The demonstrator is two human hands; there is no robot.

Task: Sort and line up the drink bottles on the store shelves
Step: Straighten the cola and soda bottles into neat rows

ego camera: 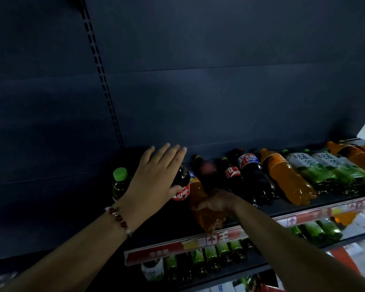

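Note:
My left hand (156, 175), with a bead bracelet on the wrist, lies over a dark cola bottle with a red label (182, 186); the thumb is under it and the fingers stretch flat. My right hand (216, 202) grips an orange drink bottle (207, 211) around its middle, beside the cola. Further right on the dark shelf (293, 207) lie several bottles in a row: dark cola ones (255, 178), another orange one (289, 178) and green tea bottles (316, 171). A green-capped bottle (120, 182) stands at the left of my left hand.
A red price strip (177, 247) runs along the shelf's front edge. Below it another shelf holds several green bottles (211, 258). The dark back panel (219, 91) with a slotted upright (101, 72) rises behind the shelf. More orange bottles (354, 154) lie at the far right.

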